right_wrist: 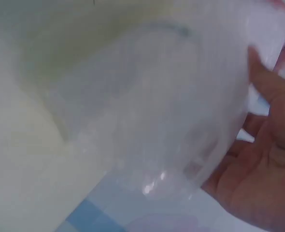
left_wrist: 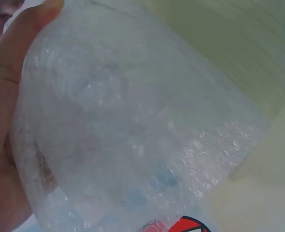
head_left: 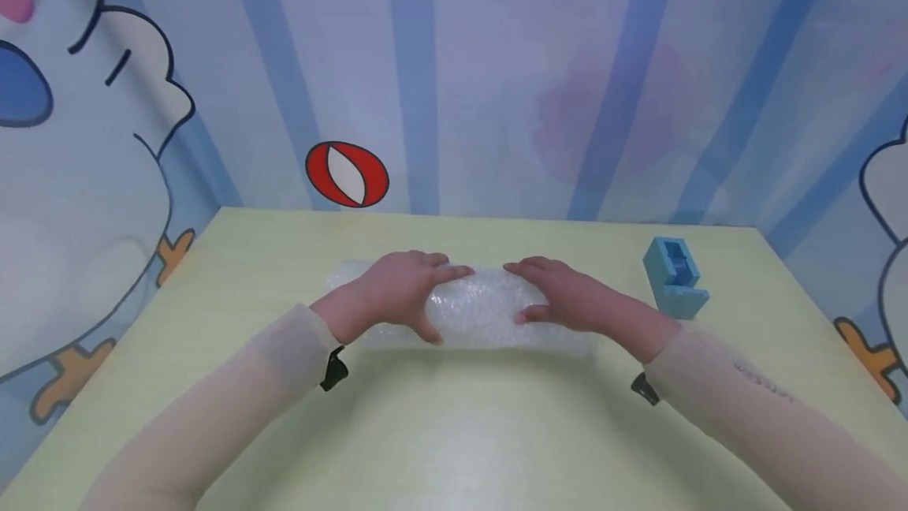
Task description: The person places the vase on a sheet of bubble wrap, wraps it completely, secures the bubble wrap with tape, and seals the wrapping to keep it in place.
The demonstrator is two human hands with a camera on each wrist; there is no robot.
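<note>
— Bubble wrap roll lies across the middle of the pale green table, its long side running from nine o'clock to three o'clock. Do you see who has it?

— Both hands. The left hand sits on the roll's nine o'clock half, fingers draped over the top toward twelve o'clock and the thumb hooked under the near edge at six o'clock, so it is clamped on the wrap. The right hand mirrors it on the three o'clock half, fingers over the top and thumb tucked against the near side, also gripping the roll.

— And the fingertips of the two hands?

— Close together over the roll's middle, not touching.

— What do the wrist cameras give?

— The left wrist view shows the clear bubbled sheet pressed against the palm, with the table beyond it at one o'clock. The right wrist view is blurred; the wrap fills it, and the hand curls round it at four o'clock.

— Anything else on the table?

— A blue tape dispenser stands at three o'clock from the right hand, near it yet apart from the roll. Behind, at twelve o'clock, hangs a striped cartoon backdrop with a red-and-white ball printed on it. Both forearms wear pale sheer sleeves.
</note>
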